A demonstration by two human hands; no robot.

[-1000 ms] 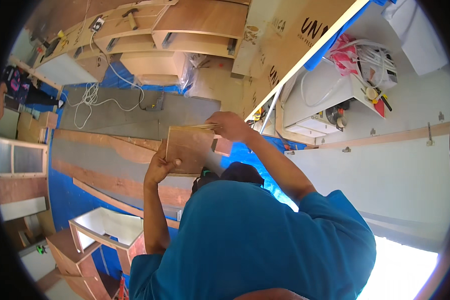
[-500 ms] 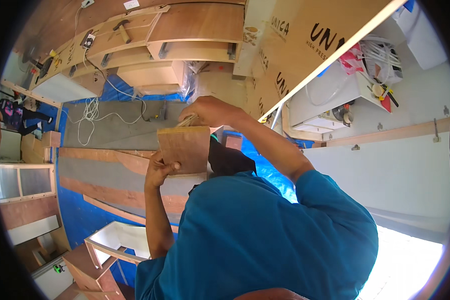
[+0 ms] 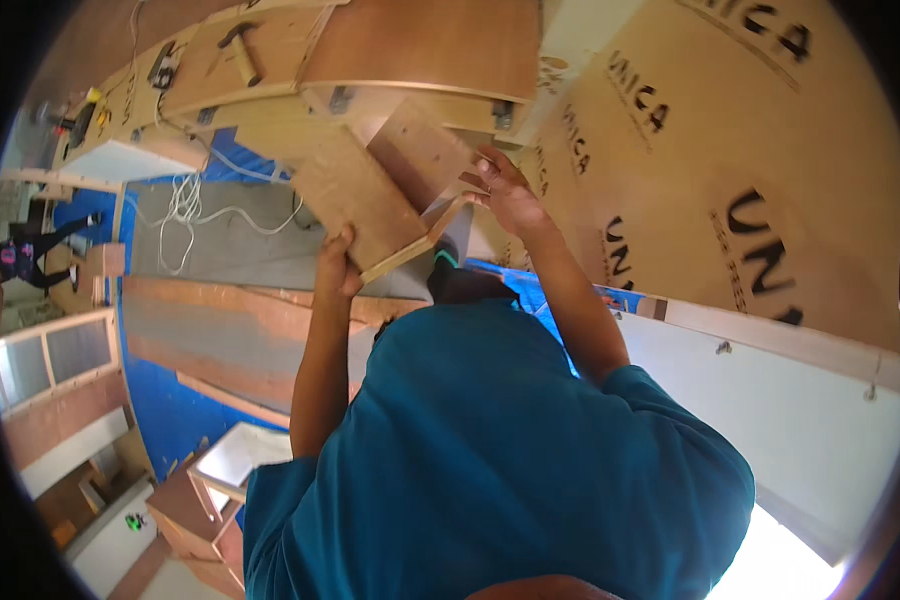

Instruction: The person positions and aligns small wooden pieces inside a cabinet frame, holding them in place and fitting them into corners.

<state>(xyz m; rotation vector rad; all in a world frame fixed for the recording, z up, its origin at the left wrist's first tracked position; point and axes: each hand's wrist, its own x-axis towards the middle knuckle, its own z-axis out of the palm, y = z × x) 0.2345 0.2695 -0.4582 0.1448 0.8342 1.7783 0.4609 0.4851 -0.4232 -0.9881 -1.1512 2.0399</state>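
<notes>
An open plywood box (image 3: 355, 200) is held up in front of me, tilted, its hollow side turned to the right. My left hand (image 3: 335, 265) grips its lower near corner from beneath. My right hand (image 3: 505, 190) holds its right edge with the fingers curled over the rim. Both forearms rise from my teal shirt (image 3: 490, 460), which fills the lower middle of the view. Behind the box lies a long wooden bench piece (image 3: 420, 50).
Large plywood sheets with black lettering (image 3: 730, 200) lean at the right over a white panel (image 3: 770, 400). Long boards (image 3: 230, 330), a blue tarp (image 3: 160, 400) and a white cable (image 3: 185, 205) lie to the left. A hammer (image 3: 235, 50), a white-topped cabinet (image 3: 240, 460) and another person (image 3: 30, 250) are also here.
Both hands have lifted the plywood box higher and farther from me and tilted it. My right hand has moved from its top to its right rim.
</notes>
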